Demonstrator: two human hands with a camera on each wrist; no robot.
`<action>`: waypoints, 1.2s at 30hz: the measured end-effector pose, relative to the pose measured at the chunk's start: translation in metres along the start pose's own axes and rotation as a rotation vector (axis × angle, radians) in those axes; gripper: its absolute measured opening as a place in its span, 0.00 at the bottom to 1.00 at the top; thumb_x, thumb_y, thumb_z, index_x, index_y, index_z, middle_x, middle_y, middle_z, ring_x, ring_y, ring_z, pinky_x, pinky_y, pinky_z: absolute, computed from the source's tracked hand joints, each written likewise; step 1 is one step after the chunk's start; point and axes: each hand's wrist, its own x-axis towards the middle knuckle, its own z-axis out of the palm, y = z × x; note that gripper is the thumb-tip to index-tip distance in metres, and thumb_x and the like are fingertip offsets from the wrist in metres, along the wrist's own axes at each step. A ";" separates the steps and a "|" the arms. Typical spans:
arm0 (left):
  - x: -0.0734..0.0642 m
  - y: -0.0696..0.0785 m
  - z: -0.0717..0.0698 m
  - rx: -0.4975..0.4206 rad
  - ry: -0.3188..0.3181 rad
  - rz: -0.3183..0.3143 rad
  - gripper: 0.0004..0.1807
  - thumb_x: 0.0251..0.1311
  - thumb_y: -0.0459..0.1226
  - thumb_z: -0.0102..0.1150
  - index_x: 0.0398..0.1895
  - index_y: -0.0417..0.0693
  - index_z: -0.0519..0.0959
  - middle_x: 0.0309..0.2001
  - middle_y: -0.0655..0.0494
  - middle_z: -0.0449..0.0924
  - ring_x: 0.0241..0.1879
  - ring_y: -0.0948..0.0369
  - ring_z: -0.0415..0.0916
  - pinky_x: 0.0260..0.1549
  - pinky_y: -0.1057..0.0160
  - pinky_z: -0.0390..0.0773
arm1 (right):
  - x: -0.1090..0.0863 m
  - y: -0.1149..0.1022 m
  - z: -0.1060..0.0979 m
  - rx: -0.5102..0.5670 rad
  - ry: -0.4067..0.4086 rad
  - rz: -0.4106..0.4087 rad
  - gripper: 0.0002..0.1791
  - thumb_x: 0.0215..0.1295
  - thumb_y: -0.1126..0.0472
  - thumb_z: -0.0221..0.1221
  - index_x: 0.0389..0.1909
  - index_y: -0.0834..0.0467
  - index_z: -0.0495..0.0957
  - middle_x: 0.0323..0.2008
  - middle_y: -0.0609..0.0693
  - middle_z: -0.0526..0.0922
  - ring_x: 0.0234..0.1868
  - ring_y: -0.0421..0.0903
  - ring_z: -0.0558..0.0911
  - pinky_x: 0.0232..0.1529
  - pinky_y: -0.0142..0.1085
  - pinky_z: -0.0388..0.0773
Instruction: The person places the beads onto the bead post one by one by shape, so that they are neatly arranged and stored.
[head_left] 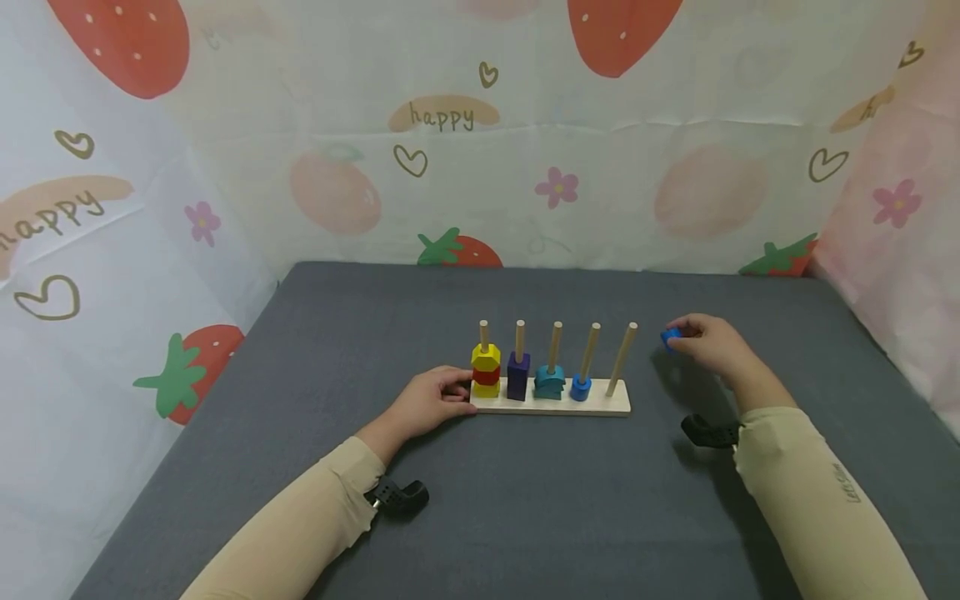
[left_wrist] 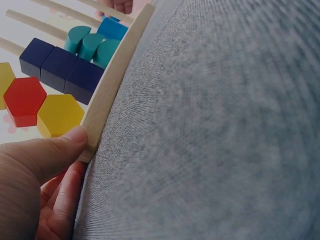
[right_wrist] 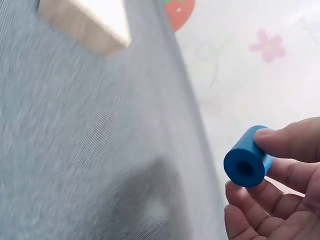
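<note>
My left hand (head_left: 429, 398) grips the left end of a wooden peg stand (head_left: 551, 407), its thumb on the end of the base in the left wrist view. Yellow and red hexagonal blocks (left_wrist: 26, 100) fill the first peg. Dark blue square blocks (head_left: 517, 379) sit on the second, teal rounded blocks (head_left: 549, 383) on the third, and a blue round block (head_left: 580, 388) low on the fourth. The rightmost peg (head_left: 622, 360) is bare. To the right of the stand, my right hand (head_left: 712, 346) pinches a blue cylinder block (right_wrist: 245, 159); the hole in its end faces the right wrist camera.
Grey cloth (head_left: 555, 500) covers the table under the stand. Behind the table hangs a white curtain (head_left: 510, 200) printed with fruit and flowers. A black wrist strap (head_left: 401, 497) juts from the left sleeve, another strap (head_left: 708, 432) from the right.
</note>
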 end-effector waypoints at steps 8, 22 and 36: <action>0.001 -0.002 0.001 -0.013 -0.004 -0.003 0.29 0.47 0.42 0.68 0.55 0.47 0.75 0.45 0.58 0.76 0.39 0.66 0.75 0.43 0.64 0.76 | -0.010 -0.030 -0.005 0.059 0.062 -0.112 0.22 0.65 0.52 0.53 0.51 0.65 0.65 0.45 0.60 0.70 0.47 0.55 0.70 0.48 0.49 0.68; 0.001 -0.003 0.000 0.000 -0.006 0.005 0.29 0.47 0.43 0.69 0.55 0.47 0.75 0.47 0.58 0.76 0.40 0.67 0.75 0.43 0.64 0.76 | -0.029 -0.082 -0.008 0.113 0.054 -0.291 0.20 0.63 0.54 0.56 0.48 0.64 0.68 0.42 0.55 0.74 0.41 0.43 0.74 0.43 0.34 0.72; 0.002 -0.002 0.000 -0.007 -0.003 0.009 0.29 0.47 0.41 0.69 0.55 0.46 0.75 0.46 0.57 0.76 0.40 0.66 0.75 0.43 0.64 0.76 | -0.044 -0.112 -0.002 0.203 0.026 -0.438 0.17 0.62 0.59 0.57 0.47 0.65 0.70 0.40 0.54 0.77 0.40 0.40 0.78 0.41 0.29 0.75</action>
